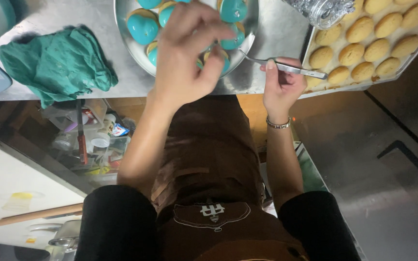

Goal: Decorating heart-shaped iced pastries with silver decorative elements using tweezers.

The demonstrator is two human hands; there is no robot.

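A green cloth [56,65] lies bunched on the steel counter [276,34], left of a round metal tray [122,29] of blue heart cakes [142,26]. The left hand [185,53] hangs over them with curled fingers pinching at one; I cannot tell if it grips. The right hand [281,84] is clenched on thin tweezers [286,66] beside a tray of tan cookies [359,46], so this looks like decorating, needing slow, careful aim.

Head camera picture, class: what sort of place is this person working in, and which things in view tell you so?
Probably a bakery or pastry kitchen. A metal plate holds teal-glazed pastries, a tray carries rows of plain golden cookies, and the person's right hand holds tweezers over a steel worktop.
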